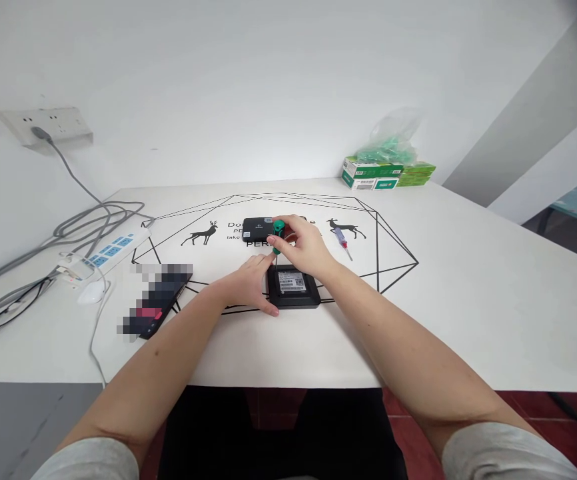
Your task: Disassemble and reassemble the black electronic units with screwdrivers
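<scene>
A green-handled screwdriver (279,229) stands nearly upright, with the fingers of my right hand (306,248) closed around its handle. Its shaft points down at the back left corner of a black plastic box (296,299). This box lies flat and has a white printed label on top. At its left side, my left hand (248,287) grips the box, thumb by the front corner and fingers by the back one. Just behind, partly covered by my right hand, lies a second flat black device (256,230) with small labels. The screwdriver's tip is too small to make out.
A screwdriver with a clear purplish handle (340,235) lies right of my hands. On the left are a partly blurred phone (166,300), a power strip (113,252), a white charger (92,292) and cables. Green-and-white boxes (373,170) stand by the wall under a plastic bag (391,143).
</scene>
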Demonstrator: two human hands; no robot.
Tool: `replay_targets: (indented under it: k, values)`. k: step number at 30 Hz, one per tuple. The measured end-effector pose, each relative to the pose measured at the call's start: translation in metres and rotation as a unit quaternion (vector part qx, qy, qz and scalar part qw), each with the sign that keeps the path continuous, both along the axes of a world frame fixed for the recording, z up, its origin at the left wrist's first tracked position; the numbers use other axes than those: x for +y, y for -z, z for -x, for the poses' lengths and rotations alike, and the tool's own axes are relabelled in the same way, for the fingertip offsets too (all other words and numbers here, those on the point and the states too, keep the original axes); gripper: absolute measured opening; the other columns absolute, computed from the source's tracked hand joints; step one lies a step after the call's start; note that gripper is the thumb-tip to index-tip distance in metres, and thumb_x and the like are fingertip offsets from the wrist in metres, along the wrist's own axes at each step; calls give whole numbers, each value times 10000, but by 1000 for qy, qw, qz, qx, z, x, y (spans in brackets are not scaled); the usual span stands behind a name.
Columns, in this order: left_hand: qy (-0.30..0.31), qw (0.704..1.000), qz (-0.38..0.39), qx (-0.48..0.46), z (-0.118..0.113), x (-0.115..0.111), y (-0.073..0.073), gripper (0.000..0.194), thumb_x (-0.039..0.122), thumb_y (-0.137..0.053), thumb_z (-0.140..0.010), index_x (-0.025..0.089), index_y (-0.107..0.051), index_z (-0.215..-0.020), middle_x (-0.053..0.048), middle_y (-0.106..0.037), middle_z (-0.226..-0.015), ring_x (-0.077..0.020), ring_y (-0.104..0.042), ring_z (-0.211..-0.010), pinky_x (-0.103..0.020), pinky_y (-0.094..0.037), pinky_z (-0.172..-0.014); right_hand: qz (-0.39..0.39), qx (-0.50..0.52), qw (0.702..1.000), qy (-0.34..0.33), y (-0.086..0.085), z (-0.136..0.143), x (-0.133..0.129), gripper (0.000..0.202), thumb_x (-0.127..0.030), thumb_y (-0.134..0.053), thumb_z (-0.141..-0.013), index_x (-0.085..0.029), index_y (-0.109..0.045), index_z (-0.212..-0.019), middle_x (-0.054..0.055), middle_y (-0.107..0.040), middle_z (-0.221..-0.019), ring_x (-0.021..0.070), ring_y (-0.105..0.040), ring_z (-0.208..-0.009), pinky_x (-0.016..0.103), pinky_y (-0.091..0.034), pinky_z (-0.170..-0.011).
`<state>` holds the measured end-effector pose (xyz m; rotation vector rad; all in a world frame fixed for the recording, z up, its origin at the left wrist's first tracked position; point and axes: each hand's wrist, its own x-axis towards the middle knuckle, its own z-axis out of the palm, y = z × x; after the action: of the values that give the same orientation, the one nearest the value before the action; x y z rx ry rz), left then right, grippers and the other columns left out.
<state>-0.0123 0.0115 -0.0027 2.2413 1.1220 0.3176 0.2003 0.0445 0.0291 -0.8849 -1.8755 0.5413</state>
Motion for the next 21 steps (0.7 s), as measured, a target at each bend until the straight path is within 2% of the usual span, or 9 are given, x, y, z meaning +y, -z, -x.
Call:
replay_targets:
  k: [3, 6, 10, 15, 18, 21]
  values:
    - [2, 1000, -13, -3, -1, 2, 1, 1381, 728, -984, -523, 228, -404, -1673, -197, -542, -1514, -553, -475, -1428, -696, -415, -1214, -1, 1, 1000, -1, 0, 0, -2, 471, -445, -741, -943, -268, -661, -1372, 77, -736, -1099, 247, -700, -908, 458, -644, -834]
    - [-1, 1000, -13, 2, -3, 2, 0, 1386, 725, -980, -523, 223, -393, -1675, -196, -516, -1560, -556, -449, -1452, -695, -393, -1235, -4, -1, 1000, -7, -1, 0, -4, 504, -410, -720, -958, -301, -607, -1437, 57, -728, -1080, 229, -686, -853, 456, -641, -837]
    - [-3, 1000, -8, 18, -2, 1, -1, 1353, 700, -989, -544, 205, -413, -1664, -198, -515, -1540, -535, -447, -1456, -676, -406, -1236, -18, -7, 1000, -21, -4, -1, -7, 376, -399, -693, -973, -283, -647, -1328, 73, -741, -1142, 237, -688, -906, 453, -640, -848]
    - [8, 1000, -8, 14, 0, 3, 0, 1377, 739, -985, -543, 238, -405, -1687, -186, -508, -1572, -533, -394, -1516, -679, -368, -1266, -20, -1, 999, -38, -5, -1, -8, 346, -398, -682, -987, -284, -664, -1313, 81, -736, -1211, 234, -687, -954, 426, -640, -825]
    - [7, 1000, 1, 10, 0, 4, 3, 1403, 764, -981, -524, 227, -408, -1687, -198, -486, -1625, -535, -344, -1572, -669, -343, -1291, -20, 26, 999, -34, -3, 0, -6, 343, -469, -731, -969, -297, -698, -1264, 83, -702, -1219, 248, -674, -1012, 409, -631, -803]
    - [8, 1000, -1, 4, 1, 5, 6, 1359, 780, -976, -518, 221, -461, -1644, -199, -461, -1670, -525, -308, -1610, -652, -310, -1319, -1, 76, 997, -14, 0, 3, -2, 330, -546, -761, -948, -296, -720, -1160, 70, -669, -1165, 236, -646, -975, 401, -614, -782]
